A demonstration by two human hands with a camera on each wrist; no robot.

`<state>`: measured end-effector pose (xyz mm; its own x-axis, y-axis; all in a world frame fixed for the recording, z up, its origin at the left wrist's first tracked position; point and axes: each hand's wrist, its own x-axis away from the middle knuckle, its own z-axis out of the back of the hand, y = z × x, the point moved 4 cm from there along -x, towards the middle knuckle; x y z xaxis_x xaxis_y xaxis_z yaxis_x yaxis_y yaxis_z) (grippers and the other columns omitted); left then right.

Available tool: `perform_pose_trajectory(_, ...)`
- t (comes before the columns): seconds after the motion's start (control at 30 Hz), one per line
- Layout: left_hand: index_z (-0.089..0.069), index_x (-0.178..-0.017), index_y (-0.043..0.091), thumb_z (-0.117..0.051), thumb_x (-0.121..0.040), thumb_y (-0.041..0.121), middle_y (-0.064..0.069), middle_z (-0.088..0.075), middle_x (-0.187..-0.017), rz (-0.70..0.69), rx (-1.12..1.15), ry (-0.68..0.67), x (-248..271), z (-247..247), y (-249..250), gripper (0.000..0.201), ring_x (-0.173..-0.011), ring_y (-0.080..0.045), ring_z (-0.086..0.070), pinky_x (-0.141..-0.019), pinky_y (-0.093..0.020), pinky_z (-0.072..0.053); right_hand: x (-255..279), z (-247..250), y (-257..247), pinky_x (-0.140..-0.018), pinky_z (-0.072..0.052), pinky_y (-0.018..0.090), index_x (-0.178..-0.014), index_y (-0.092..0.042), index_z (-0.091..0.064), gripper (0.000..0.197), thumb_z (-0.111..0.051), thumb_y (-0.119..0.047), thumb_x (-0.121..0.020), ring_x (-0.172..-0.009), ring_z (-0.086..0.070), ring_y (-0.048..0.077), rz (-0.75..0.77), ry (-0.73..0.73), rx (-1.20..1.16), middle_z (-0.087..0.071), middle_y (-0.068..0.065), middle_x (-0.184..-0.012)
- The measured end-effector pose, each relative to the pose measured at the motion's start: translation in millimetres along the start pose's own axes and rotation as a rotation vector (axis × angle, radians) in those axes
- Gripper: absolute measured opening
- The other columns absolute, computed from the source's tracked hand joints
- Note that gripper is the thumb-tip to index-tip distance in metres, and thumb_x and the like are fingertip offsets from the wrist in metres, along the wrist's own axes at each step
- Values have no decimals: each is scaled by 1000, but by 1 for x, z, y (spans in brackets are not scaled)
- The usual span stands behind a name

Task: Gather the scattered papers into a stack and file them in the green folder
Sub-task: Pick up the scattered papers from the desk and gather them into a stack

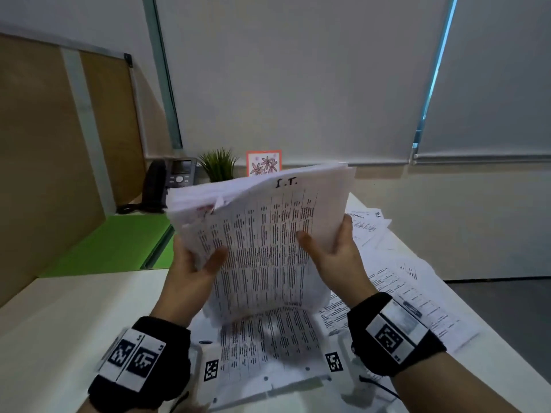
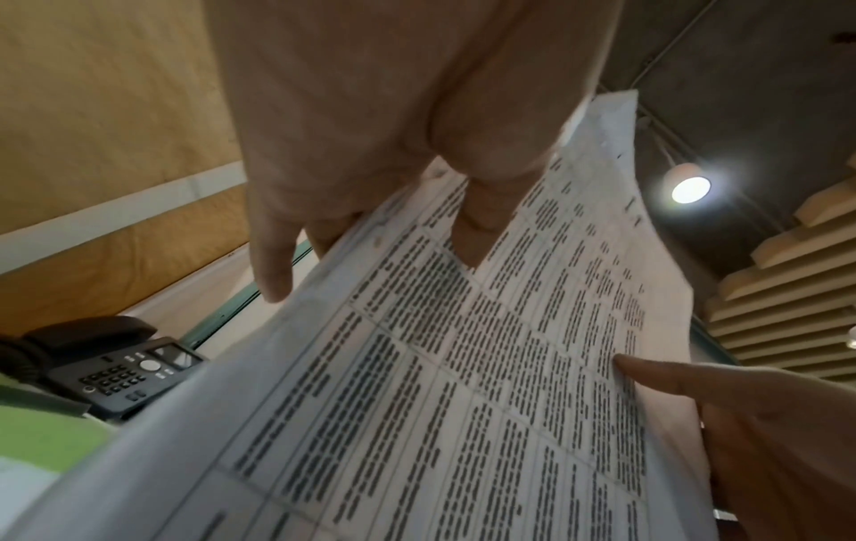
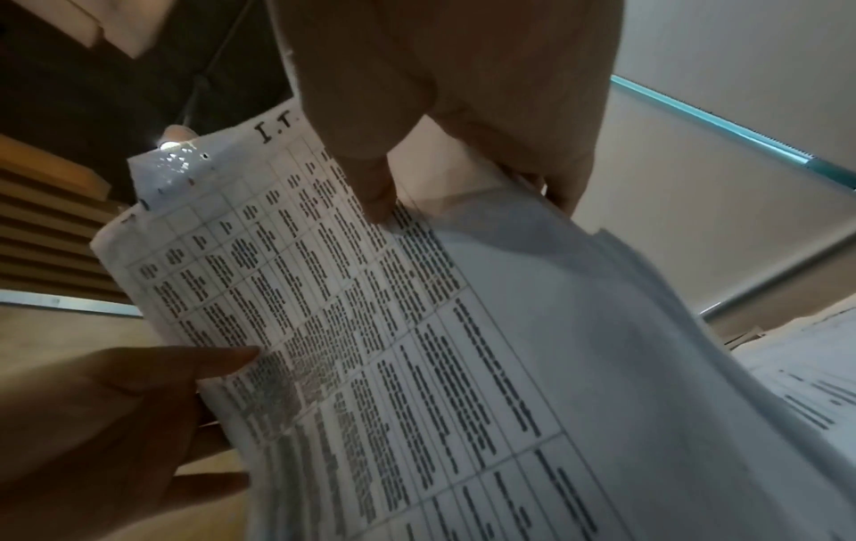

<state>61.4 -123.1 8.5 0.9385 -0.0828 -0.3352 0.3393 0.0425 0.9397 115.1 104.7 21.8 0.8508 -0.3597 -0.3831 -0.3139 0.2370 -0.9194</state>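
Observation:
A thick stack of printed papers [image 1: 262,234] stands nearly upright above the desk, its top sheet a table headed "I.T.". My left hand [image 1: 193,269] grips its left edge, thumb on the front sheet. My right hand [image 1: 331,251] grips the right edge, thumb pressed on the print. In the left wrist view the stack [image 2: 463,366] fills the frame under my left hand [image 2: 370,183]. In the right wrist view my right hand [image 3: 440,146] pinches the stack [image 3: 417,329]. The green folder [image 1: 119,242] lies open on the desk to the left. More loose papers [image 1: 411,287] lie scattered on the right.
A printed sheet [image 1: 268,347] lies flat on the desk under the stack. A black desk phone [image 1: 170,183], a small green plant [image 1: 219,163] and a flower card [image 1: 264,162] stand at the back. A brown partition [image 1: 44,159] walls the left side.

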Motion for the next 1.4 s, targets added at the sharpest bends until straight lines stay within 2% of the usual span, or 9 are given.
perform_pose_trajectory(0.3, -37, -117, 23, -61, -89, 10, 21, -55, -106, -34, 13, 91, -2, 0, 1, 39, -98, 3, -53, -87, -25, -41, 0, -3, -1, -53, -46, 5, -113, -16, -35, 35, -60, -27, -90, -83, -58, 0, 7, 35, 36, -58, -4, -103)
perform_pose_trajectory(0.47, -46, -123, 22, -63, -88, 13, 8, -59, -114, 113, -53, -11, -2, -4, -17, 39, -109, -14, -53, -95, -31, -39, 4, -5, 8, -52, -44, 2, -119, -16, -33, 43, -63, -26, -89, -84, -55, -4, -86, -7, 55, -56, -4, -106)
perform_pose_trajectory(0.67, -54, -107, 29, -58, -91, 13, 10, -60, -94, 74, -119, 184, -8, 15, -10, 22, -99, -21, -55, -84, -32, -40, -15, -6, 10, -70, -46, 25, -130, -20, -32, 60, -68, -14, -83, -96, -57, 20, -279, -152, 253, -52, 2, -114)
perform_pose_trajectory(0.73, -53, -116, 25, -56, -92, 15, 4, -58, -102, 39, -127, 276, -9, 29, -5, 26, -98, -20, -53, -83, -31, -38, -20, -9, 19, -68, -44, 26, -134, -19, -32, 63, -66, -11, -82, -96, -55, 21, -375, -266, 429, -48, 8, -120)
perform_pose_trajectory(0.8, -49, -127, 17, -55, -94, 17, 0, -54, -109, 14, -160, 328, -13, 44, -4, 34, -99, -19, -49, -83, -31, -35, -20, -14, 29, -76, -43, 28, -137, -16, -31, 65, -67, -16, -83, -93, -55, 20, -452, -402, 614, -50, 8, -118)
perform_pose_trajectory(0.9, -47, -130, 12, -55, -93, 16, -7, -57, -118, 1, -142, 378, -22, 66, -12, 38, -110, -25, -53, -88, -33, -37, -15, -25, 44, -89, -45, 34, -143, -13, -22, 84, -73, -34, -79, -114, -55, 25, -525, -578, 865, -52, 10, -131)
perform_pose_trajectory(1.1, -47, -132, 17, -54, -94, 10, 6, -54, -117, 13, -88, 382, -27, 76, -28, 39, -109, -13, -50, -98, -31, -36, -13, -47, 71, -100, -45, 46, -147, -16, -14, 119, -82, -56, -57, -128, -44, 33, -564, -601, 1177, -40, 13, -143)
perform_pose_trajectory(1.27, -49, -130, 19, -56, -93, 11, 4, -57, -114, 51, -85, 396, -27, 79, -42, 39, -107, -17, -53, -98, -35, -39, -14, -52, 69, -96, -46, 40, -146, -5, -9, 108, -82, -32, -71, -124, -49, 32, -606, -603, 1081, -44, 13, -140)
perform_pose_trajectory(1.4, -51, -126, 21, -56, -93, 13, 5, -58, -113, 58, -86, 399, -25, 81, -46, 34, -106, -19, -54, -100, -38, -40, -19, -39, 57, -89, -45, 31, -140, -4, -28, 77, -74, -18, -80, -120, -51, 28, -530, -496, 974, -49, 11, -134)
